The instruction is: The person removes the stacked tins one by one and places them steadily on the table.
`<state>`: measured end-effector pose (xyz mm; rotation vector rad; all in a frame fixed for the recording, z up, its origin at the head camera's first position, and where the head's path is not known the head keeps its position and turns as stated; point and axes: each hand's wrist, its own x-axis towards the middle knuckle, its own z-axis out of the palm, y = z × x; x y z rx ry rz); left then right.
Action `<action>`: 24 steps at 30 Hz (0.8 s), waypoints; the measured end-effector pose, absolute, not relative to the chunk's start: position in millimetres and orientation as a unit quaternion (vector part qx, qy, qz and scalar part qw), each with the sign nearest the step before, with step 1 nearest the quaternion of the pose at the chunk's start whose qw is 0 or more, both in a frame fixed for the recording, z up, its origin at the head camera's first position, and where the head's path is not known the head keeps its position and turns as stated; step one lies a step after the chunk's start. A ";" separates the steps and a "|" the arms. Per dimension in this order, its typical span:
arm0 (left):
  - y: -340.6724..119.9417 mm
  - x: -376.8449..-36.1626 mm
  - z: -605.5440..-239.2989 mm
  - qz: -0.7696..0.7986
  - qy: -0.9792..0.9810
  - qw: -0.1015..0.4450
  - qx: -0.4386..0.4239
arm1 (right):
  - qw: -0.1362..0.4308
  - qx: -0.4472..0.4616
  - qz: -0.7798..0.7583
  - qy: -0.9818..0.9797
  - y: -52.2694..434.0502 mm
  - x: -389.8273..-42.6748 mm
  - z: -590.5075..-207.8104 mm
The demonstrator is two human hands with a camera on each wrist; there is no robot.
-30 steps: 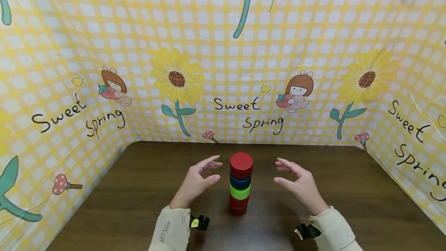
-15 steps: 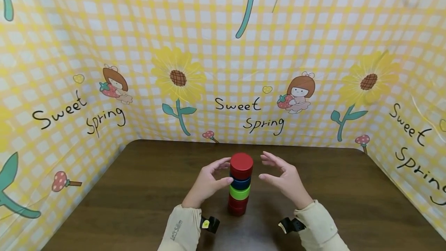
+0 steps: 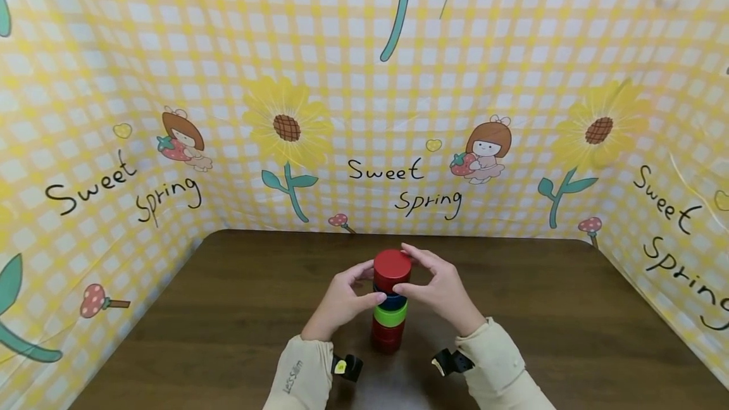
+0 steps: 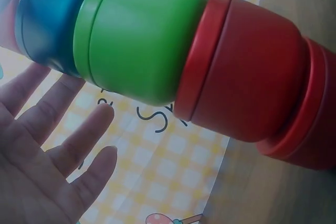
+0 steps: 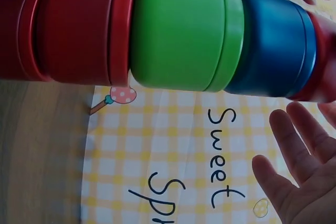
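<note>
A single upright tower of round lidded canisters stands in the head view. From the bottom it runs red, red, a green canister (image 3: pixel 390 315), a blue canister (image 4: pixel 55 19) and a red canister (image 3: pixel 392 266) on top. My left hand (image 3: pixel 337 302) is at the tower's left side, its thumb overlapping the front of the blue canister. In the left wrist view its spread fingers are fairly straight, two tips passing behind the blue one. From the right, my right hand (image 3: pixel 441 286) reaches the top canister, thumb before it and fingers beyond it; in the right wrist view its lower fingertips stand apart.
The tower stands on a dark brown wooden table (image 3: pixel 239 309). Yellow-and-white checked cloth (image 3: pixel 364 112) with printed flowers and lettering rises behind the table and along both sides. Each wrist carries a black camera strap, such as the right camera (image 3: pixel 452 361).
Both hands have come inward from either side to the upper tower. The left arrived first, and over the last half second the right has closed most of its gap. The tower stays in place.
</note>
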<state>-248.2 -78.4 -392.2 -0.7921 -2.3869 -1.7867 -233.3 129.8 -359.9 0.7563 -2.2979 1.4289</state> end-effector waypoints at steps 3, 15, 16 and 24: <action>-77.2 -248.6 -392.9 -0.574 -0.775 0.028 -0.263 | 0.190 0.277 0.482 -0.809 126.8 -233.2 -358.9; -74.5 -248.3 -395.6 -0.566 -0.781 0.022 -0.261 | 0.184 0.252 0.478 -0.821 124.9 -231.5 -359.2; -74.8 -247.5 -395.5 -0.566 -0.781 0.022 -0.262 | 0.180 0.250 0.479 -0.822 125.2 -231.3 -359.5; -71.9 -247.4 -395.2 -0.556 -0.788 0.022 -0.263 | 0.159 0.246 0.488 -0.822 126.9 -232.5 -357.0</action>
